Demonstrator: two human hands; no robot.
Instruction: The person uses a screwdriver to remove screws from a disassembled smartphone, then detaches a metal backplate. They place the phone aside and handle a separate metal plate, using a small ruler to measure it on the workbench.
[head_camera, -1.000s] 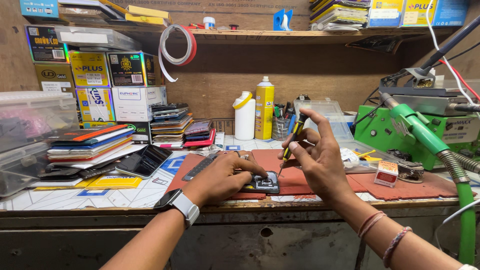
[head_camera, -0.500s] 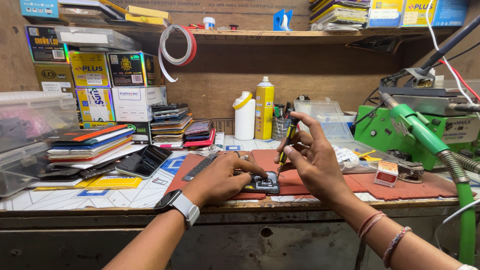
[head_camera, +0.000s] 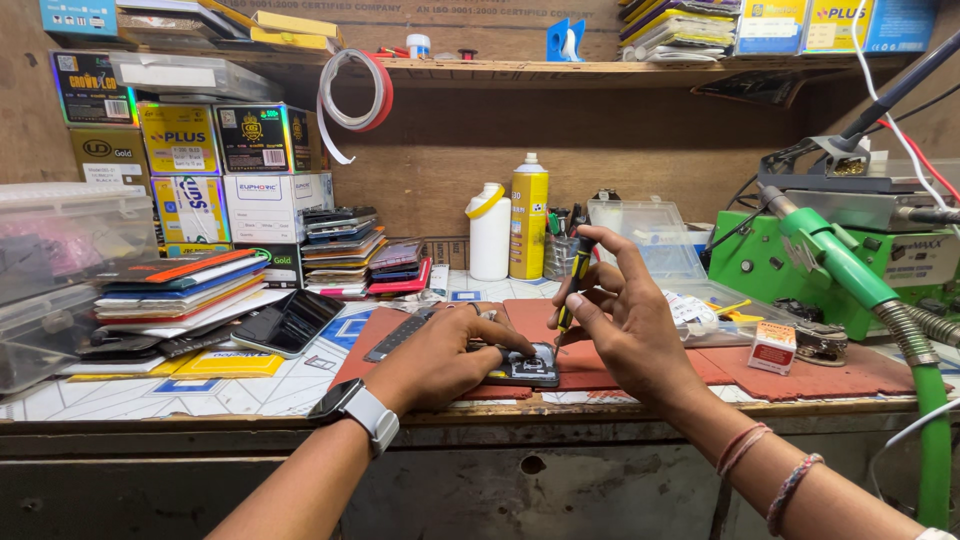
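Screwdriver (head_camera: 577, 272) over the opened phone (head_camera: 527, 366)
Left hand (head_camera: 440, 355) pins phone, right hand (head_camera: 625, 325) at 3 o'clock pinches driver; a slip could gouge the board

Plenty hiding under those fingers right now

The left hand (head_camera: 440, 355) covers most of the small dark device (head_camera: 527, 367); the screwdriver (head_camera: 574, 282) tip is too fine to make out, and the green hose (head_camera: 932, 420) runs off the bottom edge.
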